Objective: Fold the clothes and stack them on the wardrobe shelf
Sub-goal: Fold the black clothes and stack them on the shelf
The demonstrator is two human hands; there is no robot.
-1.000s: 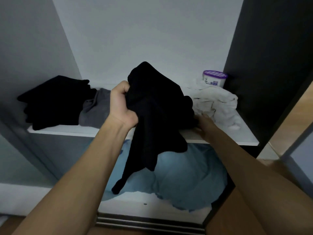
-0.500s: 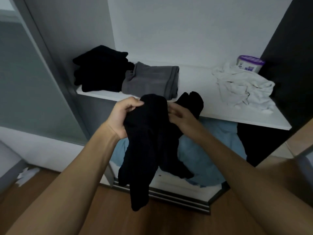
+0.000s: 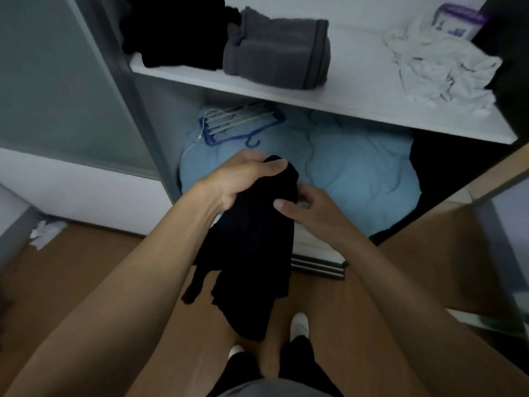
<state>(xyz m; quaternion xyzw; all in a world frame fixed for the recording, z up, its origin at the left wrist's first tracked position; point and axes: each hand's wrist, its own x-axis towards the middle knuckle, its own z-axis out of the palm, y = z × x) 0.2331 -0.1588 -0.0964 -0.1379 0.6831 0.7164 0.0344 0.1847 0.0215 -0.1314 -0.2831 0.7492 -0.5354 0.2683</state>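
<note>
Left hand [image 3: 243, 179] grips the bunched top of the black garment [image 3: 252, 253], fingers curled over it. Right hand [image 3: 312, 213], at 3 o'clock of the left, pinches the garment's side edge, thumb on the front, fingers curled behind. The garment hangs in mid-air, limp and unfolded, its loose ends trailing toward 6 o'clock over the wood floor [image 3: 100, 267], clear of the wardrobe.

Step in hand, as judged: finding the edges to open the cloth out before the first fold; no fold made yet.

Beyond the hands at 12 o'clock, the lower compartment holds blue bedding [image 3: 357, 167] with a bundle of hangers [image 3: 237, 121] lying on it. Above, the shelf [image 3: 360, 70] carries a dark pile [image 3: 177, 32] at 11 o'clock, a folded grey item [image 3: 277, 50] touching it, and, well apart at 2 o'clock, a crumpled white garment [image 3: 440, 64] beside a purple-lidded tub [image 3: 458, 21].

Next move calls for: spreading the hands to a corner each, letting the cloth drop flat, then halving it. The bare shelf stretch between grey and white, or the top of the dark pile, looks like the place for it. The white garment is not yet folded.
</note>
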